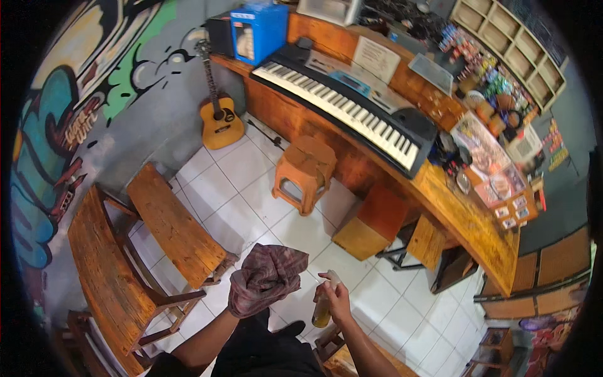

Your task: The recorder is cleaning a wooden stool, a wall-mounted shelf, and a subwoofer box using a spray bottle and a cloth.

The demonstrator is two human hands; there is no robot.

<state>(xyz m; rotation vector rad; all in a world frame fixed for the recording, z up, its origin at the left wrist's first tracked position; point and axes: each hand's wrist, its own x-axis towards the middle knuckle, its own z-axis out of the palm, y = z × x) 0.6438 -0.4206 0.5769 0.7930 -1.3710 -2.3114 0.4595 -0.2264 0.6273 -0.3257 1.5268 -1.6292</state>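
A bunched, checked, dark reddish cloth (268, 280) covers my left hand (237, 310), whose fingers are hidden beneath it; the cloth stays up on that hand over the tiled floor. Just to the right, my right hand (335, 301) is wrapped around a clear spray bottle (321, 312) with yellowish liquid in its lower part. The bottle's pale spray head shows above my fingers, and one finger reaches out at its trigger. Cloth and bottle are apart.
Wooden benches (179, 226) and a wooden table (108, 268) stand left. Ahead are an orange plastic stool (306, 160), an acoustic guitar (222, 123) against the wall, and an electronic keyboard (339, 103) on a long wooden counter (471, 221). A box-shaped seat (372, 221) stands below the counter.
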